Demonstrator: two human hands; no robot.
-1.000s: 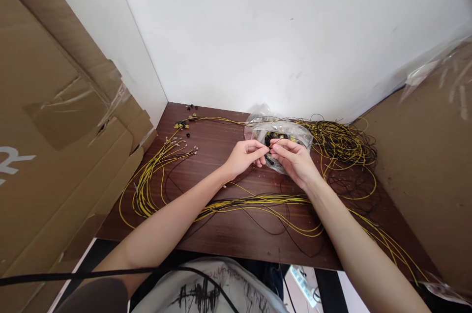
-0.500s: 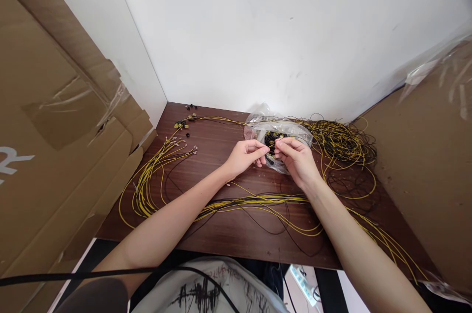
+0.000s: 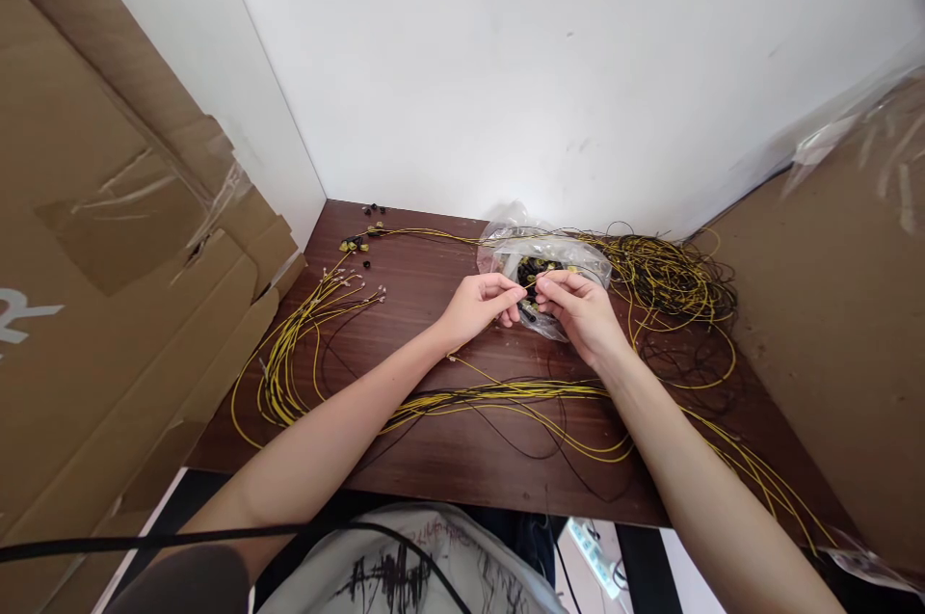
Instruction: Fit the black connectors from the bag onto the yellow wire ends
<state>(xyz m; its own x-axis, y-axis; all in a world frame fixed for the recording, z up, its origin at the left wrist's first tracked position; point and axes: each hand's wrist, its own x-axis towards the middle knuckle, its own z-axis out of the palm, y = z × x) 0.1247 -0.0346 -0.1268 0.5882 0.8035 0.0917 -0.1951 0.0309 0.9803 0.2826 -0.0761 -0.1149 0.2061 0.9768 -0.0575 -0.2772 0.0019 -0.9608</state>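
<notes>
My left hand is closed in a pinch on a thin yellow wire. Facing it, my right hand pinches at the other end of the short stretch of wire between my fingertips. Whatever small part sits in the right fingertips is hidden. Both hands are held over an open clear plastic bag with small black and yellow parts inside. Below my forearms runs a bundle of yellow and black wires, its pale-tipped ends fanned out at the left.
A tangled coil of yellow and black wire lies right of the bag. Several small black and yellow parts lie at the back left of the brown table. Cardboard stands at left and right, a white wall behind.
The right fingertips have shifted very slightly left. Both hands keep their pinch over the bag; the view has moved a little.
</notes>
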